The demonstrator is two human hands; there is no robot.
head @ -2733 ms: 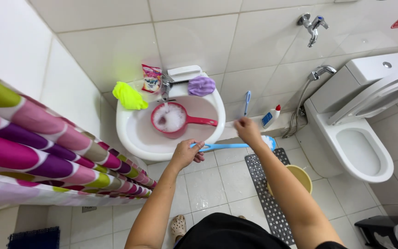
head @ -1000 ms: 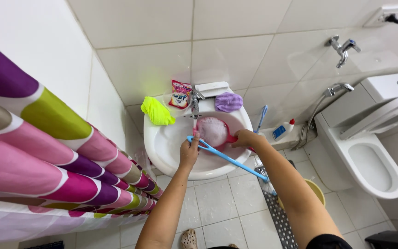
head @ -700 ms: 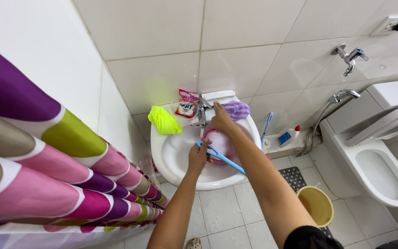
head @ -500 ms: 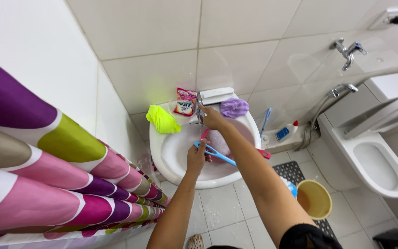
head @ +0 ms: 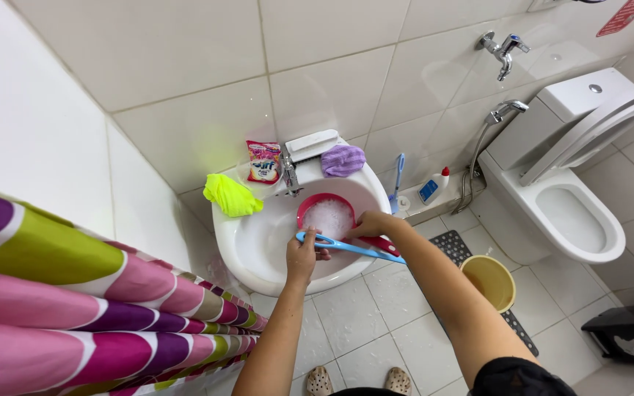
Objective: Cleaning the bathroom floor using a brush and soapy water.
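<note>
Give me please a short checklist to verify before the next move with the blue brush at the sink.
1. Left hand grips the blue plastic long-handled brush: ok.
2. Right hand rests on the round pink plastic basin: ok.
3. Basin sits inside the white ceramic sink, foamy water in it: ok.
4. Tap closed: cannot tell.
5. Yellow-green cloth on the sink rim, apart from the basin: ok.
6. Yellow round bucket on the floor, beside the right arm: ok.
</note>
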